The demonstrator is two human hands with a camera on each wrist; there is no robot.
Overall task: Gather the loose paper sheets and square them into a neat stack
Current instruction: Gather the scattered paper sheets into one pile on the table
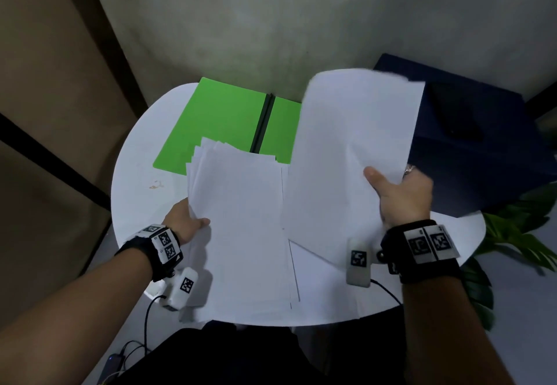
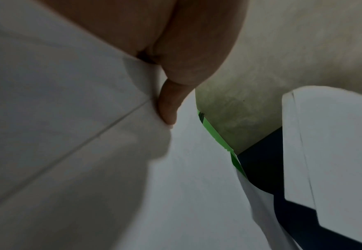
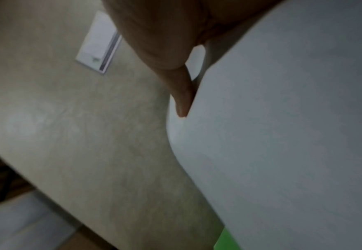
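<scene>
My left hand (image 1: 185,225) grips the left edge of a fanned bundle of white paper sheets (image 1: 241,204), thumb on top; the left wrist view shows that thumb (image 2: 169,108) pressed on the paper (image 2: 68,135). My right hand (image 1: 398,192) holds a second batch of white sheets (image 1: 355,143) lifted and tilted above the table's right side, thumb on top, fingers hidden beneath. The right wrist view shows that thumb (image 3: 182,98) against the raised sheet (image 3: 282,135). More sheets (image 1: 319,282) lie flat on the round white table (image 1: 135,192).
An open green folder (image 1: 223,122) lies at the table's far side, partly under the paper. A dark blue box (image 1: 482,149) stands to the right, with a green plant (image 1: 518,234) beside it. Cables (image 1: 144,324) hang off the near left edge.
</scene>
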